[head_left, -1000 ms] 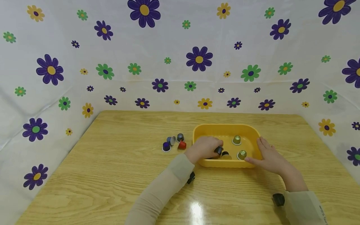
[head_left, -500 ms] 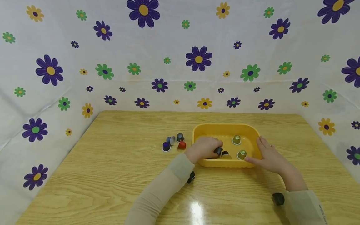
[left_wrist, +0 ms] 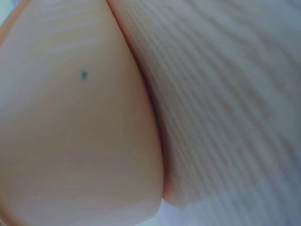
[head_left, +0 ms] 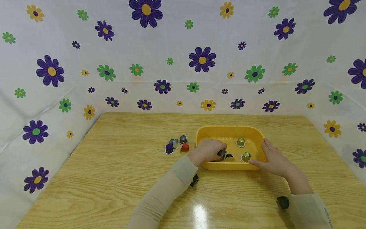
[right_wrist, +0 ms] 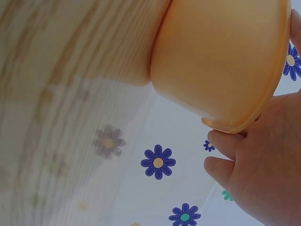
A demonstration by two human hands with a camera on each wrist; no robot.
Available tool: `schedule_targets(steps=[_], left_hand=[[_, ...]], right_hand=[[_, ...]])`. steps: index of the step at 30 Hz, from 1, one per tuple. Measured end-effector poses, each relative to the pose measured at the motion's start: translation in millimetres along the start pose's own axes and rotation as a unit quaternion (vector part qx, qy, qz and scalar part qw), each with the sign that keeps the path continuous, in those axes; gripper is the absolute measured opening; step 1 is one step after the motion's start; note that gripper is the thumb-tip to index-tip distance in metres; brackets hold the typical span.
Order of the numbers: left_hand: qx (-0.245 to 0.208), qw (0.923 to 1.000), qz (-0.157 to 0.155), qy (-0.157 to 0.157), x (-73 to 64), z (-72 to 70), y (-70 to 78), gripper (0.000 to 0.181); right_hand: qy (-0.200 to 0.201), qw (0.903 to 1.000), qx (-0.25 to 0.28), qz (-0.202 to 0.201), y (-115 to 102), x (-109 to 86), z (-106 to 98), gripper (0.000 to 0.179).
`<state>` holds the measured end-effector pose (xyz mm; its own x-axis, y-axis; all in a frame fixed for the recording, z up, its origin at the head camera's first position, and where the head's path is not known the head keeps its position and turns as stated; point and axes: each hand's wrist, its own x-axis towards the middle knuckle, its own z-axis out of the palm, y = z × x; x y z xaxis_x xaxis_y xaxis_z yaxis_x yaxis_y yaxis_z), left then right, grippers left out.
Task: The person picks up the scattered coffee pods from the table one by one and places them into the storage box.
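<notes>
My left hand (head_left: 208, 150) reaches over the left front side of the yellow bin (head_left: 228, 166), its fingertips curled down on a dark coffee capsule (head_left: 221, 154). Part of that capsule is hidden behind the fingers. Right beside it lies a black capsule (head_left: 229, 156) tipped over with its pale lid facing forward. Two gold-green capsules, one further back (head_left: 240, 142) and one near the front wall (head_left: 246, 157), stand in the bin's right half. My right hand (head_left: 275, 162) rests on the bin's right front corner, fingers stretched along the right rim and thumb on the front rim.
Left of the bin, a small cluster holds a purple capsule (head_left: 169, 149), a blue one (head_left: 173, 143) on its side, a dark grey one (head_left: 183, 139) and a red one (head_left: 185, 147). A flower-print cloth (head_left: 160, 60) stands behind the wooden table (head_left: 114, 165).
</notes>
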<state>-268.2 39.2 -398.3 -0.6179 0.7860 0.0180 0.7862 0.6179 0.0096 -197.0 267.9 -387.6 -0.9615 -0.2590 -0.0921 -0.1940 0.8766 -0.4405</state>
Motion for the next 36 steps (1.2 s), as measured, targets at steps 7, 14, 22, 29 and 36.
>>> schedule_targets(steps=[7, 14, 22, 29, 36], left_hand=[[-0.003, 1.0000, 0.002, 0.005, -0.2, -0.3, -0.2, 0.014], [-0.005, 0.9999, 0.000, 0.009, -1.8, -2.0, 0.9, 0.015], [-0.007, 0.9999, 0.001, 0.008, -1.3, -1.7, 1.1, 0.015], [-0.007, 0.9999, 0.005, 0.010, -1.2, -2.5, 0.9, 0.014], [-0.017, 0.9997, 0.005, 0.013, -0.1, -0.6, -1.4, 0.016]], right_hand=[[0.000, 1.0000, 0.001, 0.000, -0.3, -0.7, -0.3, 0.096], [0.004, 0.9999, -0.004, -0.009, 0.5, -0.2, 0.3, 0.095], [0.003, 0.9999, -0.005, -0.009, 1.5, 0.5, 1.3, 0.095], [0.002, 1.0000, 0.000, -0.005, 0.6, -0.9, -0.1, 0.095], [0.002, 1.0000, -0.003, 0.001, 1.0, -0.7, 0.2, 0.095]])
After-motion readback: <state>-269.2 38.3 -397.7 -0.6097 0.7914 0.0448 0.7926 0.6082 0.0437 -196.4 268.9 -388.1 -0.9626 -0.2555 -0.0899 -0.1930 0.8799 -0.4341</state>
